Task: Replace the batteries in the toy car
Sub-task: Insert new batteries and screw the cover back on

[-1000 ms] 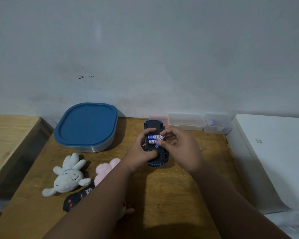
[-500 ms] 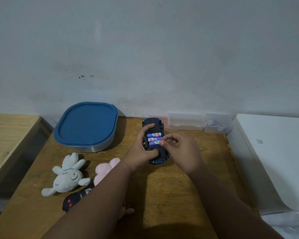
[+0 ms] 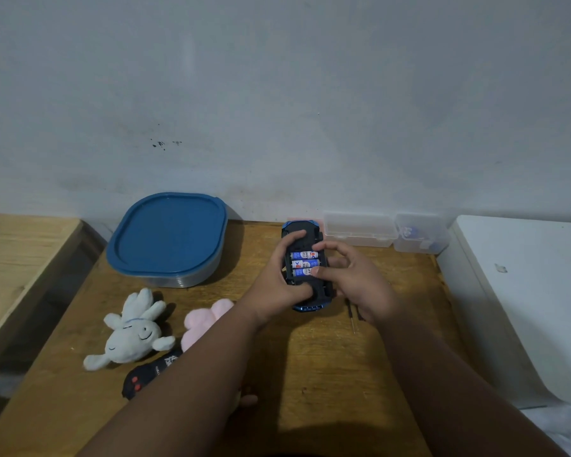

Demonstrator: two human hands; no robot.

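Since a second ago, your right hand [image 3: 353,285] has shifted lower, its half-curled fingertips now touching the right ends of three batteries [image 3: 304,263] seated in the compartment. Your left hand [image 3: 282,285] grips the upturned toy car [image 3: 307,268] from its left side, thumb and fingers closed around the body. It sits at the frame's centre, over the wooden worktop [image 3: 310,357].

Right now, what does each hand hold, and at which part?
Left hand grips the upturned car by its left side. Right hand holds nothing; its fingertips press the batteries.
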